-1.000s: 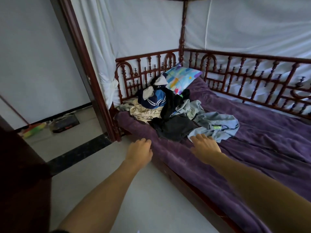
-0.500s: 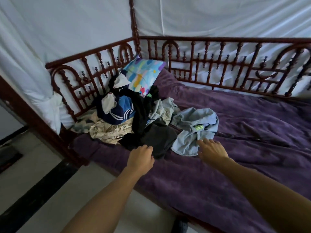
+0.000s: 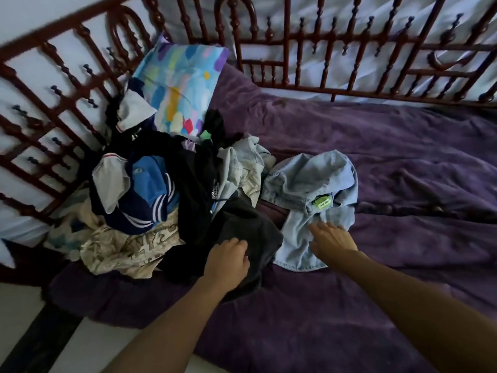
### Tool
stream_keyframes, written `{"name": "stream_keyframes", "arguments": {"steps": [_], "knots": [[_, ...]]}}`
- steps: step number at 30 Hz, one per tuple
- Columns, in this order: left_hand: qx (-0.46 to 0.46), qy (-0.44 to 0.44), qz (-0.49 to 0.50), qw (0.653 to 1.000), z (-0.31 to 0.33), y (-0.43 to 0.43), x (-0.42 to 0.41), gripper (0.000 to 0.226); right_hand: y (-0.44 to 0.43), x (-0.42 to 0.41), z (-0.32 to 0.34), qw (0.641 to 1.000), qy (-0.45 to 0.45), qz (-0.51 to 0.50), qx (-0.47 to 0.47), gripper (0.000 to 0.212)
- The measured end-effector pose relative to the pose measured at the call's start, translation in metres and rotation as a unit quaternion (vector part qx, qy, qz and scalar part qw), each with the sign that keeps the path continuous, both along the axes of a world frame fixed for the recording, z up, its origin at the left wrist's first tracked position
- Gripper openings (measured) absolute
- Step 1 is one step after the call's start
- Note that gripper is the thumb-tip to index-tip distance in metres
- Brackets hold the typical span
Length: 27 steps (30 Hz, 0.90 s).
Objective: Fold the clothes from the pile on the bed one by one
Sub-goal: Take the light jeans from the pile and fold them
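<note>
A pile of clothes [image 3: 150, 200] lies at the left end of the bed on a purple cover [image 3: 349, 305]. It holds a blue and navy striped top [image 3: 148, 195], a cream printed garment [image 3: 121, 246] and a black garment [image 3: 242, 232]. A light blue denim garment [image 3: 309, 189] with a green label lies just right of the pile. My left hand [image 3: 227, 261] hovers over the black garment, fingers loosely curled, holding nothing. My right hand [image 3: 332, 239] lies with fingers spread on the lower part of the denim garment.
A colourful pillow [image 3: 180, 84] leans against the dark red wooden railing [image 3: 322, 41] that runs round the head and far side. White netting hangs behind the railing. The purple cover stretches to the right. Pale floor [image 3: 21, 319] shows at the lower left.
I have moved closer and the view has tipped down onto the pile. Both hands have travelled forward from the bed's front edge onto the clothes; the right hand now touches the denim.
</note>
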State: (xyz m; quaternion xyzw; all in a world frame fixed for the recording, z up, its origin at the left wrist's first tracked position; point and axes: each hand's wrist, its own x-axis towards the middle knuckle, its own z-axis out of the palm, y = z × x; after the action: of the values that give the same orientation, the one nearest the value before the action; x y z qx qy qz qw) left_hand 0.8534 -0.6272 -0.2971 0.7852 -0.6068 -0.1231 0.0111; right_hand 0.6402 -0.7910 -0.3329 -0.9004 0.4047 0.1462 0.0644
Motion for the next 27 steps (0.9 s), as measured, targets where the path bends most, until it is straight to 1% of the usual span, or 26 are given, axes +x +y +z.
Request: {"name": "stream_keyframes", "arguments": {"steps": [4, 8, 10, 12, 14, 16, 17, 18, 19, 20, 21, 22, 23, 25, 26, 27], "knots": [[0.025, 0.018, -0.037, 0.999, -0.056, -0.059, 0.034, 0.023, -0.035, 0.017, -0.031, 0.999, 0.018, -0.042, 0.017, 0.042], [0.042, 0.006, -0.072, 0.996, -0.117, -0.115, 0.055, 0.030, -0.067, 0.036, -0.070, 0.995, 0.032, -0.093, 0.029, 0.042], [0.040, -0.002, -0.078, 0.996, -0.148, -0.136, 0.061, 0.034, -0.087, 0.048, -0.092, 0.993, 0.030, -0.110, 0.033, 0.049], [0.037, -0.006, -0.072, 0.997, -0.177, -0.151, 0.067, 0.036, -0.107, 0.063, -0.116, 0.991, 0.008, -0.133, 0.027, 0.058], [0.046, -0.007, -0.080, 0.996, -0.204, -0.159, 0.072, 0.036, -0.122, 0.076, -0.142, 0.987, -0.021, -0.157, 0.029, 0.069], [0.049, -0.012, -0.093, 0.994, -0.228, -0.163, 0.077, 0.034, -0.133, 0.084, -0.171, 0.982, -0.024, -0.185, 0.037, 0.077], [0.044, -0.012, -0.092, 0.995, -0.236, -0.166, 0.079, 0.033, -0.137, 0.085, -0.184, 0.980, -0.015, -0.195, 0.039, 0.076], [0.031, -0.010, -0.085, 0.996, -0.244, -0.170, 0.082, 0.032, -0.138, 0.085, -0.197, 0.979, -0.005, -0.200, 0.036, 0.067], [0.012, -0.008, -0.073, 0.997, -0.250, -0.177, 0.084, 0.032, -0.139, 0.084, -0.208, 0.979, -0.004, -0.203, 0.023, 0.051], [-0.009, -0.005, -0.061, 0.998, -0.255, -0.186, 0.087, 0.035, -0.138, 0.083, -0.216, 0.977, -0.024, -0.212, 0.004, 0.034], [-0.027, -0.002, -0.052, 0.998, -0.259, -0.196, 0.089, 0.042, -0.138, 0.082, -0.220, 0.970, -0.057, -0.234, -0.009, 0.021], [-0.036, 0.000, -0.052, 0.998, -0.262, -0.208, 0.089, 0.051, -0.136, 0.081, -0.222, 0.960, -0.098, -0.264, -0.016, 0.016], [-0.036, 0.000, -0.063, 0.997, -0.264, -0.221, 0.089, 0.062, -0.133, 0.080, -0.220, 0.946, -0.138, -0.294, -0.016, 0.017], [-0.004, -0.005, -0.096, 0.995, -0.265, -0.247, 0.082, 0.080, -0.126, 0.076, -0.208, 0.917, -0.207, -0.340, -0.002, 0.021], [0.021, -0.013, -0.109, 0.994, -0.265, -0.257, 0.076, 0.083, -0.119, 0.072, -0.199, 0.906, -0.238, -0.350, 0.007, 0.023], [0.043, -0.022, -0.116, 0.992, -0.264, -0.264, 0.069, 0.079, -0.111, 0.068, -0.189, 0.896, -0.267, -0.354, 0.019, 0.023]]}}
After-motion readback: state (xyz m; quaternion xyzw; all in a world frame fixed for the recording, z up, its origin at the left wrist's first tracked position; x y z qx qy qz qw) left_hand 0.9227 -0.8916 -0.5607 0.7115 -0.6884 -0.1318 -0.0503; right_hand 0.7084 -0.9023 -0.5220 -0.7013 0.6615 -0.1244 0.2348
